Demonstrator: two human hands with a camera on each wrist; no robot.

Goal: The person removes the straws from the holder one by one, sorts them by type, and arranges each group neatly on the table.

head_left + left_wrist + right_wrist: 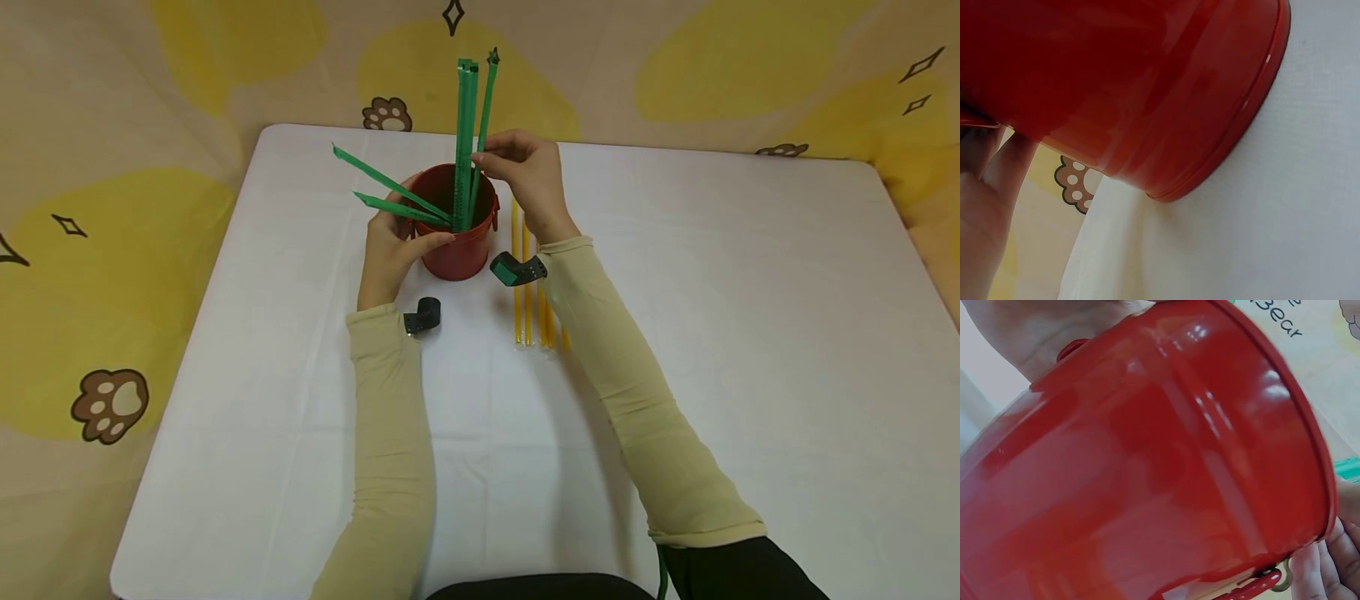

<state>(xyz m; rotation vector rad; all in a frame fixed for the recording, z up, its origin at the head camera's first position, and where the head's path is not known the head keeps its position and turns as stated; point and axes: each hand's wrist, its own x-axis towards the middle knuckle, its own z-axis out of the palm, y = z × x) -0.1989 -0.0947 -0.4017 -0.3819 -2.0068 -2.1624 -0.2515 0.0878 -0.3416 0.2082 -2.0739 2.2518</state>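
A small red metal bucket [456, 260] stands upright on the white table. My left hand [386, 252] holds it from the left, thumb lying along the near rim and the other fingers round the far side. Several long green wrapped straws [464, 125] stand in the bucket, and two more green straws [382, 178] lean out over its left rim. With thumb and fingertips, my right hand [528, 171] pinches a single green straw [487, 96] at the right rim, its lower end inside the bucket. The bucket [1116, 475] fills most of the right wrist view.
Several yellow straws [528, 321] in clear wrappers lie on the table [225, 400] to the right of the bucket, partly under my right forearm. A yellow patterned cloth [607, 67] hangs behind the table's back edge.
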